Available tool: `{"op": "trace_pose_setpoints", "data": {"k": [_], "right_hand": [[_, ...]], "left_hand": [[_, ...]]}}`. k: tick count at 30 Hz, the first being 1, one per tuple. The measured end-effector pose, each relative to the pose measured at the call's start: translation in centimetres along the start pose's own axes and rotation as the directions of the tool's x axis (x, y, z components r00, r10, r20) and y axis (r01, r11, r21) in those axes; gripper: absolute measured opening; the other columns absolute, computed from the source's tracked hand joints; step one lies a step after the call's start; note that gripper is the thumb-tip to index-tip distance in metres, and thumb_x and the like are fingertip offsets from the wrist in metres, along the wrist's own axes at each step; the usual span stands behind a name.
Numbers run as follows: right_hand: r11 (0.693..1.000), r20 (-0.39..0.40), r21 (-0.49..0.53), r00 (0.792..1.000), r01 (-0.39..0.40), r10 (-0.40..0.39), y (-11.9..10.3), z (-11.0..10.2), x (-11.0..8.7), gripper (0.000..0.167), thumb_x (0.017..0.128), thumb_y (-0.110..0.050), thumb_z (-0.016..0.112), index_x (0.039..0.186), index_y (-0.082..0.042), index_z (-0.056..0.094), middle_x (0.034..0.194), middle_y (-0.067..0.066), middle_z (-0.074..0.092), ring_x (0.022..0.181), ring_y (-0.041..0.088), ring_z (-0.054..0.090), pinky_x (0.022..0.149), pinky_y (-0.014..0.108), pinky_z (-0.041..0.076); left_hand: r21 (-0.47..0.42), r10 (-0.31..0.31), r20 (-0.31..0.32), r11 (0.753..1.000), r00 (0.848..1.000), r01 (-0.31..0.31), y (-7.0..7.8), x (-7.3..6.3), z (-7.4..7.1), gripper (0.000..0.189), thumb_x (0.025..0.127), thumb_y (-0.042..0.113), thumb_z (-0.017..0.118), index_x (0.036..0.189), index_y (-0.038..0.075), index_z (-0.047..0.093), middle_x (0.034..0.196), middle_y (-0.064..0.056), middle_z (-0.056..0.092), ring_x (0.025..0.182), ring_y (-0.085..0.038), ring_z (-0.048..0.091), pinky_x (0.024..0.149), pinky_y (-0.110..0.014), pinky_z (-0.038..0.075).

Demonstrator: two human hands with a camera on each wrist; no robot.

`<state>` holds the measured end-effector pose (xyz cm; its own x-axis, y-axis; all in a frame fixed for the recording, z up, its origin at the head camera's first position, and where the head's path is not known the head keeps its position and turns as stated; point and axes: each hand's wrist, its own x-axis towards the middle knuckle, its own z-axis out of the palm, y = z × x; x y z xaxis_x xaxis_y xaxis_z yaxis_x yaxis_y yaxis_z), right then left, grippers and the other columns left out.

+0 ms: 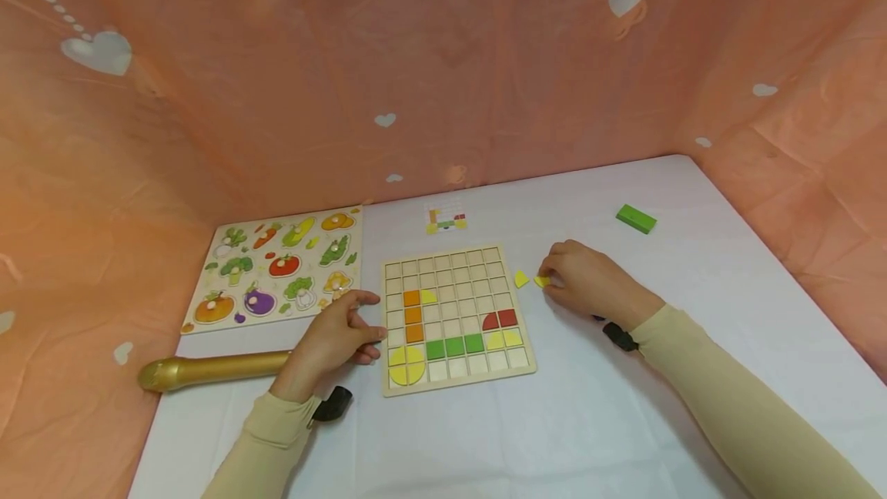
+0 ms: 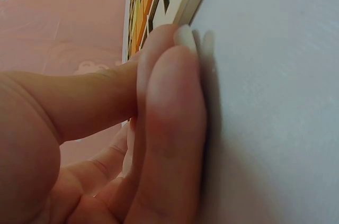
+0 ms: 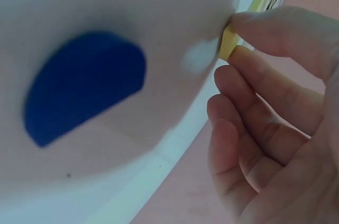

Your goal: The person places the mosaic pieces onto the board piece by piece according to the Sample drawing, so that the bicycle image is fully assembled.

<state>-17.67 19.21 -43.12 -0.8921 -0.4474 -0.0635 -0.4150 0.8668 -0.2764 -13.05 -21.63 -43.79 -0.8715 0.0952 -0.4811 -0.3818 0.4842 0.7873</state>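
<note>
My right hand [image 1: 585,279] pinches a yellow quarter-circle piece [image 3: 228,43] between thumb and index finger, just above or on the table. Beside it, another yellow quarter-circle piece [image 1: 521,279] lies near the right edge of the wooden grid board [image 1: 460,390]. The left hand [image 1: 341,333] rests at that board's left edge, its thumb touching the rim and its fingers loosely bent. Orange squares [image 1: 413,315], green squares [image 1: 454,346], red pieces [image 1: 500,319] and yellow quarter circles [image 1: 406,365] fill some cells. A blurred blue piece [image 3: 87,86] lies below my right wrist.
A vegetable puzzle board [image 1: 277,272] lies at the back left, with a gold stick-like object [image 1: 222,368] in front of it. A small pattern card [image 1: 446,218] is behind the grid board. Farther right sits a green block [image 1: 635,219]. Pink cloth [image 1: 443,60] hangs behind.
</note>
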Motion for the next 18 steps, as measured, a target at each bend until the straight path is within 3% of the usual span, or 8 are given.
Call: {"op": "trace_pose_setpoints", "data": {"k": [10,18], "right_hand": [[0.999,-0.08,0.029,0.996,0.026,-0.024,-1.5,-0.3,-1.6,0.011,0.093,-0.01,0.079,0.103,-0.007,0.082,0.098,0.001,0.073,0.098,0.022,0.067,0.086,0.041,0.063],[1.0,-0.037,0.022,0.999,0.02,-0.019,-1.1,-0.1,-2.2,0.016,0.091,-0.009,0.08,0.108,-0.008,0.082,0.102,0.0,0.072,0.104,0.023,0.067,0.092,0.044,0.062]], "left_hand": [[-0.005,0.001,-0.001,1.0,1.0,-0.001,-0.2,0.2,0.0,0.056,0.097,0.005,0.08,0.147,0.009,0.054,0.088,-0.013,0.065,0.067,-0.02,0.074,0.064,-0.032,0.067],[-0.005,0.002,0.002,1.0,1.0,-0.002,-0.2,0.1,0.0,0.056,0.097,0.005,0.08,0.147,0.009,0.054,0.088,-0.013,0.065,0.068,-0.02,0.074,0.065,-0.032,0.067]]}}
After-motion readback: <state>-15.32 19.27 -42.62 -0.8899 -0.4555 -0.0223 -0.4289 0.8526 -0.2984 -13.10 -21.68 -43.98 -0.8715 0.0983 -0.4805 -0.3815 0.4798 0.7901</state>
